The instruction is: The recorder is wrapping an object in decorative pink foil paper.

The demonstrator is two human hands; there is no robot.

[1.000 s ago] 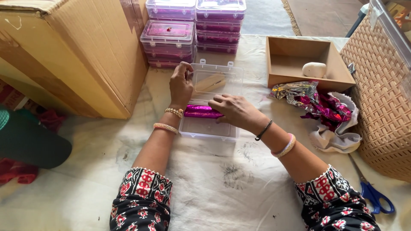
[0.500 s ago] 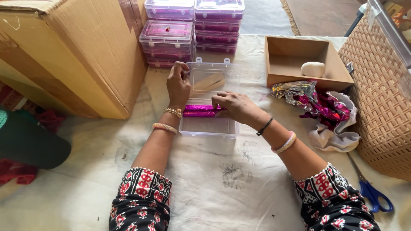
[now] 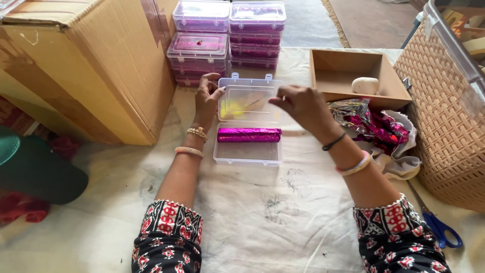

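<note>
The clear plastic box (image 3: pixel 247 151) sits open at the centre of the frame on a stained white cloth (image 3: pixel 262 212), a roll wrapped in shiny magenta foil (image 3: pixel 249 134) lying across its upper part. Its hinged lid (image 3: pixel 247 100) stands raised behind it. The left hand (image 3: pixel 208 98) grips the lid's left edge, fingers curled and pinching it — the right hand (image 3: pixel 303 103) meets the right edge, fingertips pressed together on the rim.

Above the box, at upper centre, stand stacks of closed clear boxes (image 3: pixel 227 35) filled with more magenta. A large cardboard carton (image 3: pixel 86 65) fills the upper left. To the right, a shallow brown tray (image 3: pixel 348 73) holds a pale lump (image 3: pixel 365 85), and just below it lies a crumpled heap of magenta foil (image 3: pixel 376 126) on white fabric. A woven basket (image 3: pixel 444 126) takes the right edge — blue-handled scissors (image 3: pixel 439 227) lie at lower right.
</note>
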